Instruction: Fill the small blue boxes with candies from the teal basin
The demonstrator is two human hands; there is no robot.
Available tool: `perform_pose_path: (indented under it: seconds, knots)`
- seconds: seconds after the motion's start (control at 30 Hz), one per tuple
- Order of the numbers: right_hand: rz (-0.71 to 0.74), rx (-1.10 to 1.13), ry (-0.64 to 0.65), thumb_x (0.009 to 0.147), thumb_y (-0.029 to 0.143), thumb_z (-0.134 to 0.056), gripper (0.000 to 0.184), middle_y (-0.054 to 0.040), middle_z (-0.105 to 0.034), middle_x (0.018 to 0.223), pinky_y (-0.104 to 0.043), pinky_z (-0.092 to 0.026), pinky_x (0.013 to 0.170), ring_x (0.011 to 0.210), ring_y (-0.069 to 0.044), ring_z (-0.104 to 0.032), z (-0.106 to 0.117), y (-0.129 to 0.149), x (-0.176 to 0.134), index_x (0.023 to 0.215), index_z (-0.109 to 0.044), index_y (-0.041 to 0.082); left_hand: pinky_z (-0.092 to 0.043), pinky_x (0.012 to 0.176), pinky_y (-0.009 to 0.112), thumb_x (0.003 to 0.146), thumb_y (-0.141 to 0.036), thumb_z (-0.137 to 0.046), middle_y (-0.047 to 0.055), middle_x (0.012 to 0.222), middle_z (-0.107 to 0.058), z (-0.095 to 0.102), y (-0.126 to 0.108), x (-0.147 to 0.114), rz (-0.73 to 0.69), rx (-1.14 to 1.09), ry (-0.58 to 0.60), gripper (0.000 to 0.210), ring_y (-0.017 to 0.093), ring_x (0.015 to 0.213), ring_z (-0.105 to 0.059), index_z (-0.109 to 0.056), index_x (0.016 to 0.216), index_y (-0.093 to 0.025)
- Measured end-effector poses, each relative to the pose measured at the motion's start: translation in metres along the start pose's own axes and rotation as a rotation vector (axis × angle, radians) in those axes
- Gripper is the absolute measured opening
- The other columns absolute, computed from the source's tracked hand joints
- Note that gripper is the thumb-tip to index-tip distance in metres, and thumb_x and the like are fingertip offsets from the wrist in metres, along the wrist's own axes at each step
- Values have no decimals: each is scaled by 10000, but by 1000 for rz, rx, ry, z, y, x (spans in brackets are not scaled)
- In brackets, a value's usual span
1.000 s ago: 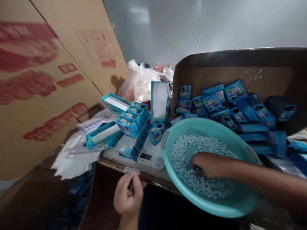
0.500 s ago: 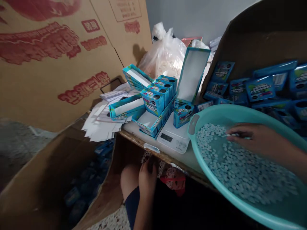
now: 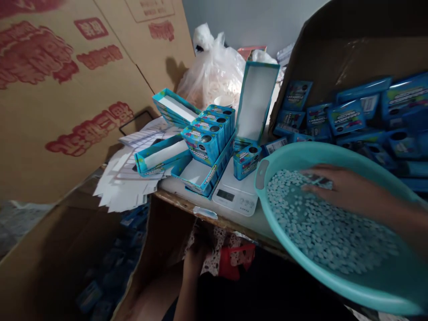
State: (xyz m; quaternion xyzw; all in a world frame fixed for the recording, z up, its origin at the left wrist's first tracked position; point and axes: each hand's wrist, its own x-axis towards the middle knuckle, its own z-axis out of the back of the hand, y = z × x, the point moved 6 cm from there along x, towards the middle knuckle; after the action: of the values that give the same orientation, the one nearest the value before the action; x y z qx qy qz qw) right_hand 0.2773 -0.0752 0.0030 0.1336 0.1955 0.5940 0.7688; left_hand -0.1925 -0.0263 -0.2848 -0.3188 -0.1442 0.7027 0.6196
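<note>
Curving over small, pebble-shaped pellets (image 3: 344,243) is the right grip (image 3: 346,187).

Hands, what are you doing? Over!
Right hand over small pale-blue pieces in round turquoise plastic basin, grip blurred. Left hand below worn brown table edge, grip unclear. Nothing visible in the way.
</note>
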Motion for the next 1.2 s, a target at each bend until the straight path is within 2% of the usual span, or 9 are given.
perform_pose_path:
  seconds: [0.17,0.27,0.4,0.53,0.63,0.7,0.87,1.0,1.2]
  knots:
    - [444,-149,-162,1037,496,-519,581,-171,-632,1438,-487,-535,1094,1301,-341,-632,32,98,41,1483,-598,132,-592,706,352,757,-434,-519,88,731,-780,7,11,9,65,-152,39,313,323,820,-777,-732,712,-209]
    - [648,-193,12,781,503,-885,932,-163,-569,1521,-438,-504,1128,1364,-354,-586,9,135,89,1571,-506,185,-606,880,392,690,-481,-554,110,909,-823,13,5,11,64,-216,-18,355,357,998,-781,-764,784,-211]
    - [687,-176,176,859,460,-832,578,-140,-725,1295,-389,-542,1002,1187,-321,-686,-25,141,135,1332,-680,166,-551,1081,435,688,-615,-582,129,1174,-802,25,1,-13,50,-302,-110,575,370,1222,-717,-809,999,-189]
    - [696,45,-101,863,464,-812,434,-115,-750,1144,-389,-538,928,1060,-294,-691,4,133,120,1169,-699,178,-590,1026,490,717,-729,-615,112,1085,-820,40,8,-56,52,-334,-248,625,402,1170,-730,-839,982,-209]
    - [566,446,-392,826,532,-820,399,-54,-719,943,-359,-555,810,887,-237,-669,45,114,83,1000,-678,202,-582,1037,512,743,-694,-662,95,1035,-823,51,1,-76,-93,-310,-375,522,401,1126,-737,-842,894,-228]
    - [393,857,-437,886,582,-739,381,-25,-685,848,-320,-560,685,771,-199,-648,56,95,60,934,-646,216,-563,1070,504,773,-656,-678,90,1072,-819,54,-7,-77,-145,-331,-413,496,381,1121,-736,-841,941,-218]
    - [-238,1667,-91,1062,464,-502,286,0,-646,696,-204,-474,426,537,-135,-593,17,64,22,961,-601,215,-604,988,463,796,-658,-670,114,1155,-803,50,-35,-55,-42,-470,-408,629,347,1076,-750,-797,1164,-164]
    - [-420,1789,-20,1110,453,-397,342,21,-593,579,-168,-386,350,435,-120,-531,-6,48,7,932,-567,216,-634,826,384,852,-593,-661,122,1093,-806,48,-71,-48,-194,-493,-451,549,293,967,-768,-792,1138,-143]
    - [-514,1637,-146,1074,472,-519,259,23,-683,699,-235,-518,460,551,-151,-628,-32,10,8,1001,-623,247,-590,805,309,914,-240,-703,55,913,-792,79,-174,-93,-790,-349,-793,128,188,820,-737,-804,978,-194]
